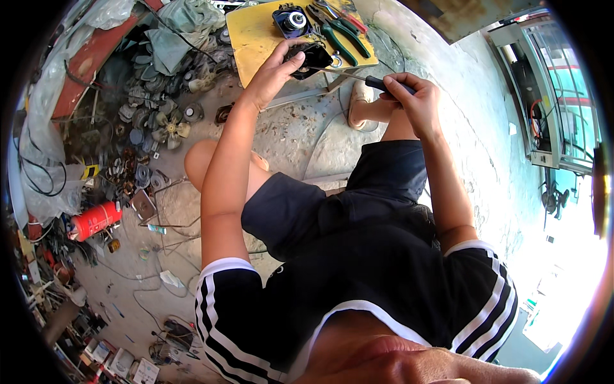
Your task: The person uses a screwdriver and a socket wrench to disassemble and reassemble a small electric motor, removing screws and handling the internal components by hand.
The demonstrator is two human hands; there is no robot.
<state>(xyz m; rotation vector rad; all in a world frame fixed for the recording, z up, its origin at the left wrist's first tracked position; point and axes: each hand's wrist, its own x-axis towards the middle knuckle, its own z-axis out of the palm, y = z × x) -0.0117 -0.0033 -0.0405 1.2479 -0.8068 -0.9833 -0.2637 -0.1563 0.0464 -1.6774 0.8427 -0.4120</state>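
My left hand (276, 72) is closed around a black motor housing (313, 59), held over the near edge of a low yellow table (248, 32). In my right hand (414, 102) is a screwdriver (376, 83) with a dark handle. Its thin shaft points left toward the housing; whether the tip touches it I cannot tell. Behind the housing, a dark motor part (293, 22) with a silvery centre rests on the tabletop. Green-handled pliers (353, 42) lie right of it, beside a red-handled tool (355, 23). A small metal ring (336, 61) sits near the pliers.
Motor parts and fan blades (170, 131) are heaped on the floor at left. Nearer lies a red cylinder (96, 221) resembling a fire extinguisher. Loose cables (150, 291) trail across the concrete. A glass-fronted cabinet (543, 89) stands at far right.
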